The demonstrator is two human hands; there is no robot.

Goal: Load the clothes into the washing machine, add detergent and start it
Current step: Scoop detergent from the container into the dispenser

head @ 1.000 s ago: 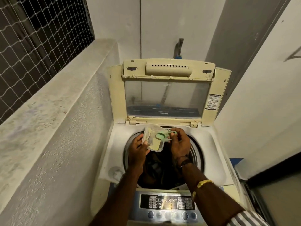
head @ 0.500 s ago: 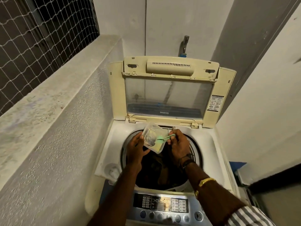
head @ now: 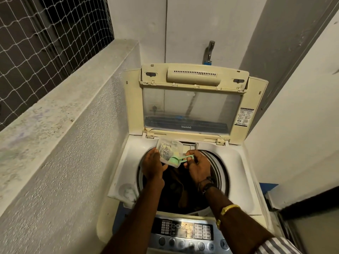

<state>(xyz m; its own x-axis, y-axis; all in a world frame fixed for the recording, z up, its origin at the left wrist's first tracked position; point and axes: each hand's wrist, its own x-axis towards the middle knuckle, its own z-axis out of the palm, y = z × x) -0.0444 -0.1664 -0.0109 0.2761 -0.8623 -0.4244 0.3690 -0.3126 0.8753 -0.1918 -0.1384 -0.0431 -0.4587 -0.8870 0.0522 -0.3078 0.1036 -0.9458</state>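
The top-loading washing machine (head: 244,173) stands with its lid (head: 192,105) raised upright. Dark clothes (head: 181,191) lie inside the drum. My left hand (head: 153,167) holds a clear plastic detergent container (head: 169,150) tilted over the back of the drum opening. My right hand (head: 199,165) grips the handle of a green scoop (head: 177,160), whose bowl sits at the container's lower edge. The control panel (head: 185,230) with buttons and round knobs is at the machine's front edge, below my forearms.
A rough concrete ledge (head: 60,114) runs along the left, with a netted window (head: 45,39) above it. A tap (head: 210,50) sticks out of the wall behind the lid. White walls close in on the right. A small round recess (head: 128,192) sits at the top panel's left corner.
The scoop's bowl has moved from inside the container down to its lower edge. Both hands stay over the drum while the camera has shifted slightly.
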